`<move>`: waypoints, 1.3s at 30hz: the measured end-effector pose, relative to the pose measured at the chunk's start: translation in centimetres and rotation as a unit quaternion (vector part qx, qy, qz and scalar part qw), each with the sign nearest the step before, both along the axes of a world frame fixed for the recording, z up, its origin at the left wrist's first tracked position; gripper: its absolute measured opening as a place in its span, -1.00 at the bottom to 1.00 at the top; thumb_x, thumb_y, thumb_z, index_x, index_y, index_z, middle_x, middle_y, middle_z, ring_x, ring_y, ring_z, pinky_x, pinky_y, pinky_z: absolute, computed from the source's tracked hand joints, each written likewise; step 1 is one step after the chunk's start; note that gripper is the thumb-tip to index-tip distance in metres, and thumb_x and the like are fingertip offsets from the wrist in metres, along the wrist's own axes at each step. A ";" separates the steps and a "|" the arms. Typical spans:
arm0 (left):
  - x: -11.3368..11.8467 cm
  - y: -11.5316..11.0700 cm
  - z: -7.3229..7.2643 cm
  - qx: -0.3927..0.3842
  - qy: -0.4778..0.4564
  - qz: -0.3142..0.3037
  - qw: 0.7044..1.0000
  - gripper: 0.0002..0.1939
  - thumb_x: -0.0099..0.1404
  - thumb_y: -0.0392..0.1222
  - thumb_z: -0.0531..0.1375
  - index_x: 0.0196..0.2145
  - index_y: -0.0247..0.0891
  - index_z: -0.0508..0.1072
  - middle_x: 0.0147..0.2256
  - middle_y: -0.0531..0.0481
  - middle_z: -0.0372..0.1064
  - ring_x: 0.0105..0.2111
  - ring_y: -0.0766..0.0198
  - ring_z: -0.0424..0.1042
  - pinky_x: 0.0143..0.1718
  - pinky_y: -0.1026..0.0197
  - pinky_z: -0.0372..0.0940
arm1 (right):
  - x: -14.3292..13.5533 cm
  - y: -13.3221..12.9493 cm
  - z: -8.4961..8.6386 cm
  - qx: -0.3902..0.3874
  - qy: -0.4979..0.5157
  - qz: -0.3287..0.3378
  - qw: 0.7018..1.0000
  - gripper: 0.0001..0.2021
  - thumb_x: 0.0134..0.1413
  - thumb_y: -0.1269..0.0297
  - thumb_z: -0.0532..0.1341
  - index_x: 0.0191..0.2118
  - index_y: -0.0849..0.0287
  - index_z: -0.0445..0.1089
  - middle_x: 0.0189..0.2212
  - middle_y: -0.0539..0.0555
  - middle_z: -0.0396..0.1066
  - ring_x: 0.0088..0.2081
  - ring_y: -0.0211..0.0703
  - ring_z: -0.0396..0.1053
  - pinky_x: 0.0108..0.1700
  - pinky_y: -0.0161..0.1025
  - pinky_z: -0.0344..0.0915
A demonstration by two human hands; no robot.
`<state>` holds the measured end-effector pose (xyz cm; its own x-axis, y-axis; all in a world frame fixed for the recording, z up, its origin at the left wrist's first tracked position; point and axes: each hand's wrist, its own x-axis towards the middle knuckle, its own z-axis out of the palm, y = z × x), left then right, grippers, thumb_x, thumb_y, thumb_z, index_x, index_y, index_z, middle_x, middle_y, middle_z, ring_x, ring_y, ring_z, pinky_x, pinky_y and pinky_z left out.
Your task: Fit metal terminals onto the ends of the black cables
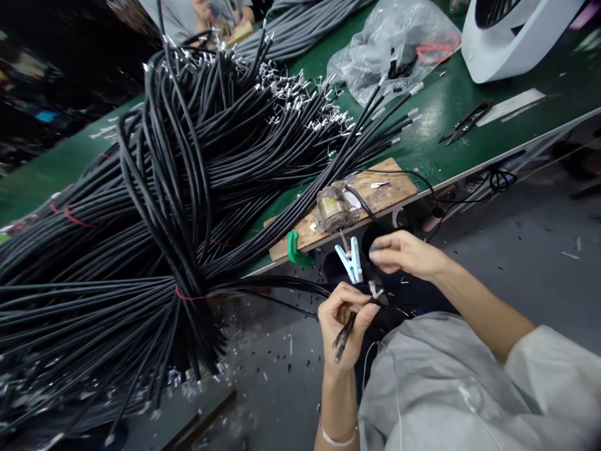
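My left hand [345,319] is closed around a black cable [323,289], whose bared, silvery end [374,289] sticks out past the fingertips. A dark, slim tool [344,339], its kind unclear, also lies in that hand and points down. Close above, my right hand [406,254] has its thumb and fingers pinched together; whatever lies between them is too small to make out. Just left of it, a light blue clothespin [350,260] hangs at a thin metal rod [344,239]. The rod comes out of a tape-wrapped lump [332,210] on a wooden board [387,185].
Large bundles of black cables [188,169] cover the green table [436,119], tied with red bands [190,294]. A green clamp [297,249] grips the board's edge. Snips [466,122], a plastic bag [375,44] and a white appliance [511,50] lie farther back. Another person's hand [204,12] shows behind.
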<state>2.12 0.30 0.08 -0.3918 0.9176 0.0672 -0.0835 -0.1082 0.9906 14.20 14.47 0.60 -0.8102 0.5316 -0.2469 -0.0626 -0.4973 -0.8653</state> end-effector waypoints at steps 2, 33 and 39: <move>-0.1 0.0 0.1 0.030 -0.006 0.008 0.999 -0.87 0.07 -0.25 0.39 -0.47 -0.28 0.50 -0.51 0.07 0.30 -0.52 0.42 0.29 -0.52 0.39 0.17 | -1.3 0.3 0.4 -0.015 0.043 -0.032 0.998 -0.53 -0.15 -0.08 0.39 -0.51 0.32 0.38 -0.61 -0.06 0.29 -0.58 -0.44 0.10 -0.55 -0.41 0.01; -0.8 0.6 -0.6 -0.140 -0.019 -0.031 0.990 -0.80 0.06 -0.17 0.38 -0.54 -0.36 0.50 -0.59 0.06 0.33 -0.65 0.40 0.32 -0.66 0.39 0.24 | 0.6 -4.2 -0.3 0.337 0.042 -0.116 0.933 -0.83 -0.02 0.24 0.39 -0.40 0.24 0.48 -0.48 0.05 0.40 -0.39 -0.20 0.25 -0.32 -0.23 0.19; -0.1 -1.0 -0.5 -0.111 -0.023 0.001 0.994 -0.83 0.06 -0.21 0.38 -0.46 -0.32 0.47 -0.53 0.11 0.28 -0.69 0.50 0.22 -0.71 0.43 0.14 | -0.2 -5.5 1.1 0.439 0.042 -0.220 0.870 -0.84 0.13 0.41 0.24 -0.47 0.22 0.44 -0.53 0.07 0.35 -0.41 -0.17 0.22 -0.33 -0.19 0.21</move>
